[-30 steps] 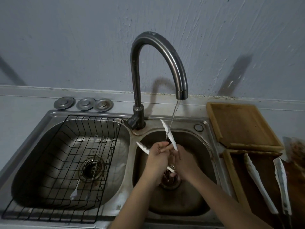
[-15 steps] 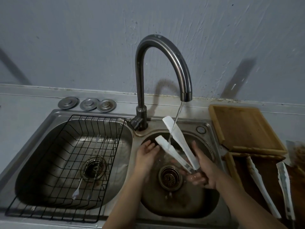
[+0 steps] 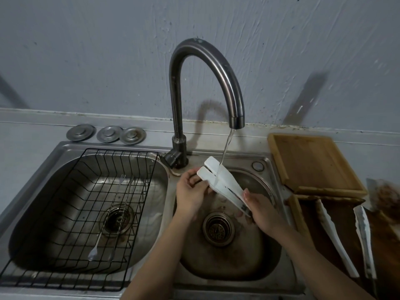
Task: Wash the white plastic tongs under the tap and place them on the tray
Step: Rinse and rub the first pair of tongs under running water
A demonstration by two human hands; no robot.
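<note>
While water falls from the tap [image 3: 207, 87], white tongs [image 3: 223, 185] sit over the right sink basin [image 3: 227, 263], held at both ends. Long axis: diagonal, 2 blade tips pointing far-left and slightly raised, joined end near-right. Stream lands on the blades just behind the tips. Right hand [image 3: 263, 211]: closed around the joined end, which it hides. Left hand [image 3: 190, 191]: fingers curled on the nearer blade by its tip. Tray [image 3: 297, 215]: dark wood, right of the sink, cut off by the frame edge; 2 more tongs [image 3: 335, 241] lie on it. Wooden board [image 3: 313, 163]: beyond the tray. Left basin: black wire rack [image 3: 138, 215], thin utensils inside, hard to identify. Counter: 3 metal discs [image 3: 106, 133].
</note>
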